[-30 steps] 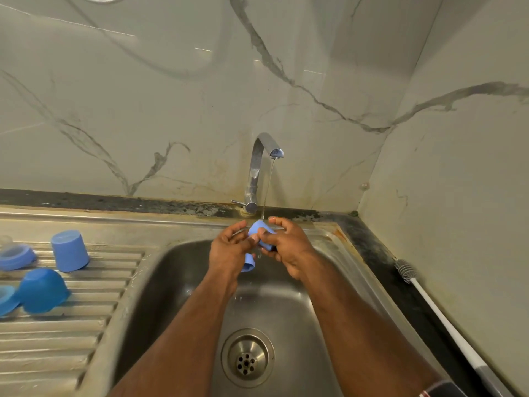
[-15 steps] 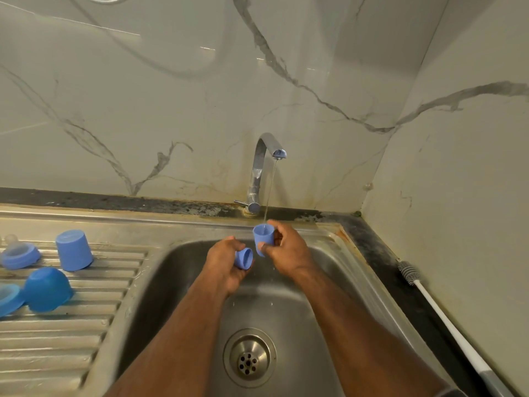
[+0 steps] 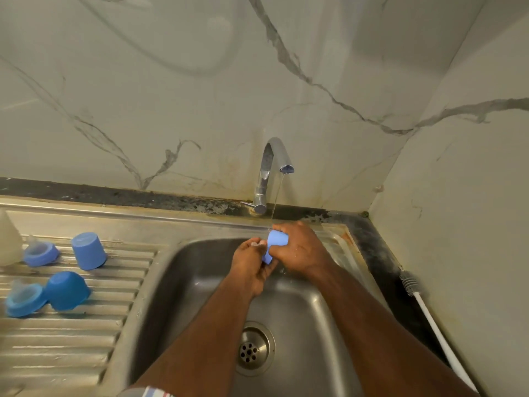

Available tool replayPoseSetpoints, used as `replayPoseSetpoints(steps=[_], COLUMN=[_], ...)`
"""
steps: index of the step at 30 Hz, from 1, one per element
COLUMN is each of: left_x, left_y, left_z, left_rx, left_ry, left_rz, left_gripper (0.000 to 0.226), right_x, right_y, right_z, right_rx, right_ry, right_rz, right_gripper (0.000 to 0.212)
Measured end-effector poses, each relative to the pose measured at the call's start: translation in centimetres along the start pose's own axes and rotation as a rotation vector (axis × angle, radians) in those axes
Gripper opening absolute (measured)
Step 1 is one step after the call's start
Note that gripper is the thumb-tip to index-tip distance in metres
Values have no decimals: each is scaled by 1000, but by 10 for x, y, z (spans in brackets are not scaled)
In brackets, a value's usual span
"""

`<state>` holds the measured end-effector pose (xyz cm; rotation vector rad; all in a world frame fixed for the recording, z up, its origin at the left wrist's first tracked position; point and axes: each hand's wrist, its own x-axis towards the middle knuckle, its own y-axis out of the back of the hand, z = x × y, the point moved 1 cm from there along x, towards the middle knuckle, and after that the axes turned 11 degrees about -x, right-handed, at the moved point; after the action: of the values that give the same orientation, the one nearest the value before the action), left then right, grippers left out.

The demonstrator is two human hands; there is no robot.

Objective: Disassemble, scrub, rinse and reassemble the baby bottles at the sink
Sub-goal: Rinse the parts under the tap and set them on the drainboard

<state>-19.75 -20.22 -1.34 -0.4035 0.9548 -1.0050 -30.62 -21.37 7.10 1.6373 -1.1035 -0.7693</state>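
Over the sink basin (image 3: 183, 285), under the thin stream from the tap (image 3: 272, 164), my right hand (image 3: 300, 250) grips a light blue bottle cap (image 3: 278, 238). My left hand (image 3: 249, 263) is pressed against it from the left, fingers curled round a second blue piece (image 3: 267, 258) that shows only as a sliver between the hands. On the drainboard to the left lie a blue cap (image 3: 88, 250) standing mouth down, a darker blue domed cap (image 3: 68, 290) and two blue collars with clear teats (image 3: 40, 253) (image 3: 24, 300).
A translucent bottle body (image 3: 8, 239) stands at the far left edge. A white-handled bottle brush (image 3: 429, 316) lies on the dark counter strip right of the sink. The drain (image 3: 254, 348) is open. Marble walls close the back and right.
The two hands, apart half a second ago with a blue piece in each, have come together under the stream. My right hand has tipped its cap onto its side.
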Motion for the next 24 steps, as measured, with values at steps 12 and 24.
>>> replayPoseSetpoints(steps=[12, 24], left_x=[-21, 16], left_y=[-17, -29], left_z=[20, 68], left_rx=[504, 568], left_ry=[-164, -123], left_rz=[-51, -24], left_gripper=[24, 79], right_x=[40, 63], right_y=[39, -9], right_z=[-19, -29], right_rx=[-12, 71], right_ry=[-185, -268], right_rz=[0, 22], right_gripper=[29, 41])
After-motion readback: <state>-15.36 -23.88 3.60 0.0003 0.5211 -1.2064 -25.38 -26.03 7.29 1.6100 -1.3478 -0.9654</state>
